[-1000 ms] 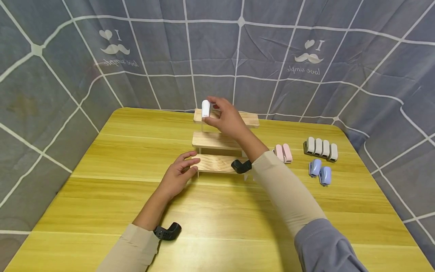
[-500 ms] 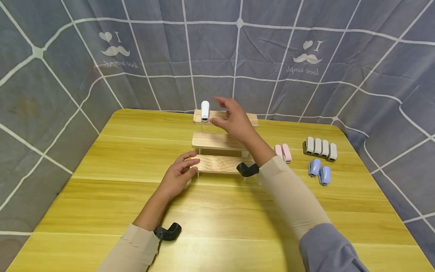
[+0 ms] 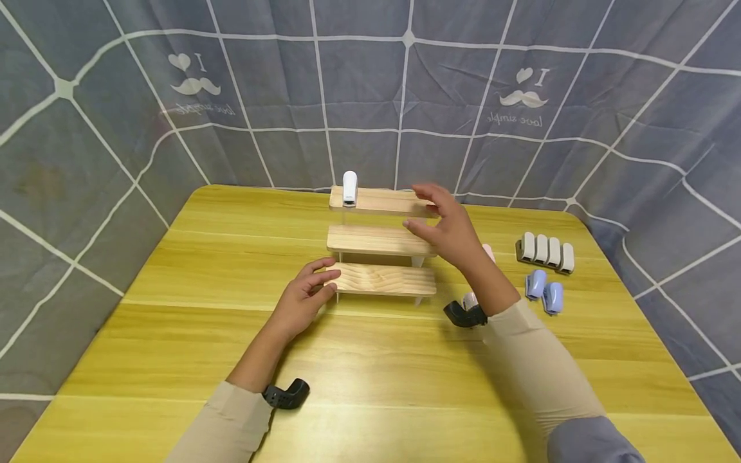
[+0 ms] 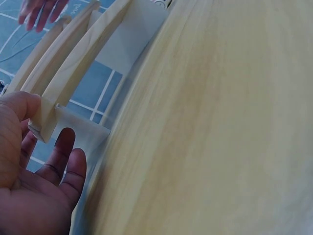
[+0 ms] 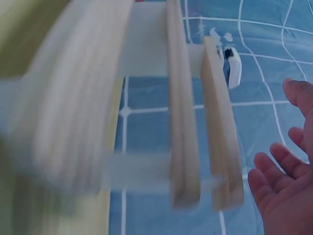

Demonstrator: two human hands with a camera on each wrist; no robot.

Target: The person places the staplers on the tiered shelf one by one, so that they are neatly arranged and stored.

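A three-tier display shelf with pale wooden boards (image 3: 382, 280) stands mid-table. On the left end of its top board sits a small white stapler (image 3: 350, 188), seen side-on in the right wrist view (image 5: 234, 67). My left hand (image 3: 301, 302) holds the left end of the lowest board; in the left wrist view its thumb (image 4: 29, 104) lies against the board and the lower fingers hang loose. To the right of the upper boards, my right hand (image 3: 451, 231) is in the air, fingers spread and holding nothing.
On the table's right lie a row of several off-white staplers (image 3: 544, 251) and two blue staplers (image 3: 544, 292). Pink staplers (image 3: 489, 252) are mostly hidden behind my right forearm, with a pale one (image 3: 469, 300) near the wrist strap. A grey grid-patterned curtain (image 3: 370, 83) surrounds the table.
My right hand has let go of the white stapler on the top board and moved right, away from it. My left hand has stayed at the lowest board.
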